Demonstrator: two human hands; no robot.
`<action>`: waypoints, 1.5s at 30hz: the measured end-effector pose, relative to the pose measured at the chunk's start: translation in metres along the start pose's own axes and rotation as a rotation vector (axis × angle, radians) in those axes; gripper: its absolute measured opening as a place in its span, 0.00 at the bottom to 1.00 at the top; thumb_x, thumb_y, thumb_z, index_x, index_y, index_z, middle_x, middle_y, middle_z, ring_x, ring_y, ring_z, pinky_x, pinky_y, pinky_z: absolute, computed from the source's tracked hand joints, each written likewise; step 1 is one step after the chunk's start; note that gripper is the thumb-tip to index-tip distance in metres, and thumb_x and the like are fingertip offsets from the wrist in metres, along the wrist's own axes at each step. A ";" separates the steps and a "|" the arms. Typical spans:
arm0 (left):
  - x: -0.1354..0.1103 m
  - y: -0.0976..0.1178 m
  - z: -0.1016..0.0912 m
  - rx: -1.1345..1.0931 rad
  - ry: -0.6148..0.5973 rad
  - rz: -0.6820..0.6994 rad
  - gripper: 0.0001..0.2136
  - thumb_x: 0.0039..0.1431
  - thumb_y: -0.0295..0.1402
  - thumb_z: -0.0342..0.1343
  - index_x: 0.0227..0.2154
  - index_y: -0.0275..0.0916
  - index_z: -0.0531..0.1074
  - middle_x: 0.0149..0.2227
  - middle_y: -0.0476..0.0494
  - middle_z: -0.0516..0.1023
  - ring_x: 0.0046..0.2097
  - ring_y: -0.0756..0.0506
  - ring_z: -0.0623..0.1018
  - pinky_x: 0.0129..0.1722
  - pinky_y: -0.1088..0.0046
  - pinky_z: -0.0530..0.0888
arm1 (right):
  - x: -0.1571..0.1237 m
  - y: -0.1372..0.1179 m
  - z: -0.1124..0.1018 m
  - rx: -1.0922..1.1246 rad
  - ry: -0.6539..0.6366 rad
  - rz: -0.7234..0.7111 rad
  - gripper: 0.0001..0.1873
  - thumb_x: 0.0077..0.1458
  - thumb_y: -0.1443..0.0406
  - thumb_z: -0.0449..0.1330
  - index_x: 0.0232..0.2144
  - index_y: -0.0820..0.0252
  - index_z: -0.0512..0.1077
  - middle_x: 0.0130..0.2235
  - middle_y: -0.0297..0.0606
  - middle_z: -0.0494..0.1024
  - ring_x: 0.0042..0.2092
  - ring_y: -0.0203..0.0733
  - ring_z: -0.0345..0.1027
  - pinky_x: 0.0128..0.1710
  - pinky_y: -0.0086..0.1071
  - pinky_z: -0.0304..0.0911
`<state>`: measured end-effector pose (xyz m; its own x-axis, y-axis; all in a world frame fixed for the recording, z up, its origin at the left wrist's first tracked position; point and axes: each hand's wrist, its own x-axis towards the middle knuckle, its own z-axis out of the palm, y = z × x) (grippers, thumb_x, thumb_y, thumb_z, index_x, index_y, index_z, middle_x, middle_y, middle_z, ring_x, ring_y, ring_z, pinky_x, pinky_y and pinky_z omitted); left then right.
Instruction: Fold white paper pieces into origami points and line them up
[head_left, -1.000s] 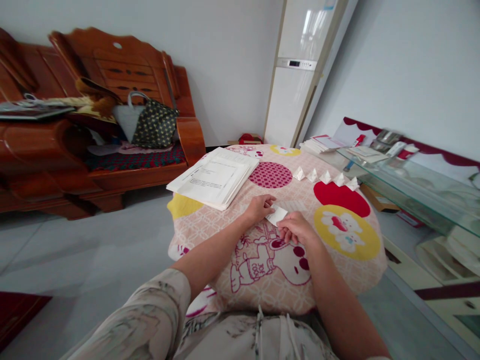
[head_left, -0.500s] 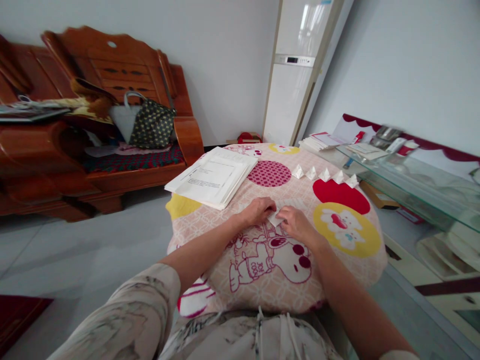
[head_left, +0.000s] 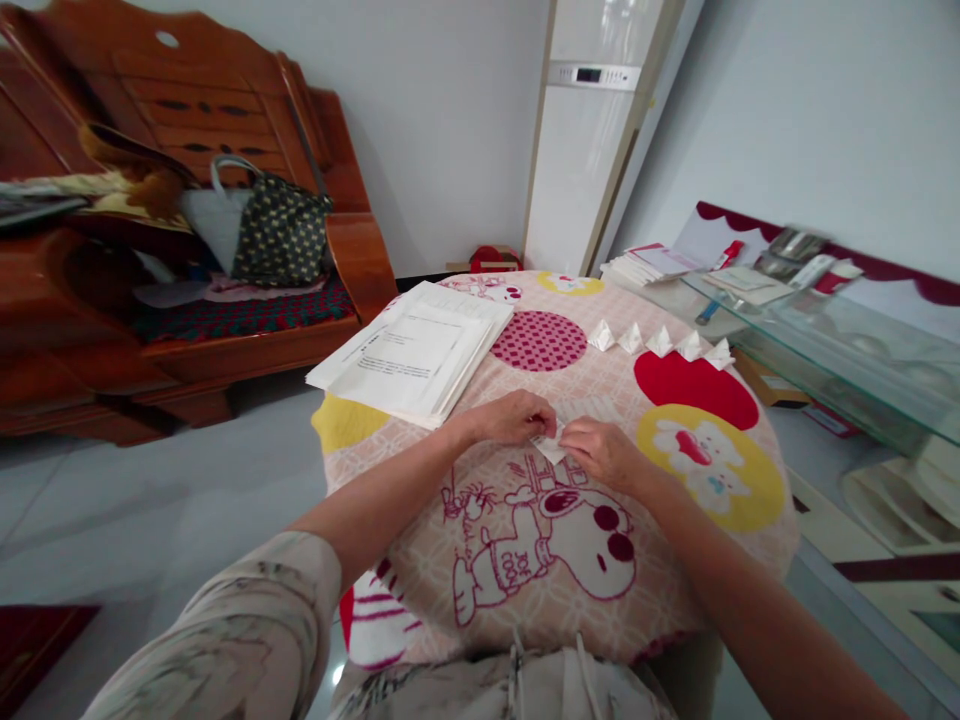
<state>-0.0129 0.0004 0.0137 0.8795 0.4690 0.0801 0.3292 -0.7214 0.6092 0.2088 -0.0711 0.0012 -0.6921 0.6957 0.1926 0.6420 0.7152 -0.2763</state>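
Note:
Between my hands, low over the cloth-covered round table (head_left: 420, 520), is a small folded piece of white paper (head_left: 551, 447). My left hand (head_left: 517, 416) pinches its left side, fingers curled. On its right side my right hand (head_left: 600, 449) closes thumb and fingers on the paper. Part of the paper is hidden under my fingers. Past my right hand, several folded white paper pieces (head_left: 661, 341) with pointed tops stand in a row. A stack of printed paper sheets (head_left: 412, 350) lies on the table beyond my left forearm.
To the right stands a glass-topped cabinet (head_left: 847, 350) with papers, metal bowls (head_left: 795, 245) and a red-and-white cup (head_left: 836, 277). A wooden bench (head_left: 210, 100) with a dotted bag (head_left: 281, 230) is on the left. A tall white air conditioner (head_left: 581, 160) stands behind the table.
The camera view has shifted and tilted slightly down, so the table looks closer. Both hands keep hold of the folded paper, with small finger movements.

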 end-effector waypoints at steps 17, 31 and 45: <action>-0.015 0.016 0.024 0.089 0.202 -0.251 0.04 0.58 0.25 0.60 0.31 0.36 0.79 0.31 0.48 0.77 0.34 0.50 0.75 0.36 0.75 0.67 | 0.005 0.005 -0.001 0.359 0.132 0.235 0.08 0.54 0.72 0.59 0.25 0.61 0.76 0.31 0.38 0.75 0.32 0.39 0.68 0.33 0.32 0.61; -0.012 0.027 0.031 0.237 0.192 -0.250 0.10 0.64 0.28 0.57 0.25 0.36 0.74 0.30 0.46 0.74 0.36 0.48 0.74 0.37 0.74 0.67 | -0.001 0.001 0.001 0.214 0.128 0.207 0.14 0.59 0.73 0.58 0.21 0.61 0.72 0.30 0.38 0.72 0.34 0.40 0.66 0.35 0.33 0.59; -0.011 0.024 0.024 0.167 0.129 -0.486 0.09 0.62 0.34 0.58 0.30 0.36 0.79 0.30 0.46 0.79 0.32 0.48 0.73 0.33 0.72 0.64 | 0.005 -0.008 -0.009 0.270 0.048 0.478 0.11 0.56 0.68 0.62 0.22 0.62 0.76 0.27 0.38 0.75 0.30 0.39 0.66 0.31 0.32 0.55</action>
<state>-0.0068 -0.0346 0.0087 0.5660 0.8207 -0.0774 0.7479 -0.4718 0.4669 0.2030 -0.0731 0.0127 -0.3243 0.9456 0.0270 0.7696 0.2803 -0.5737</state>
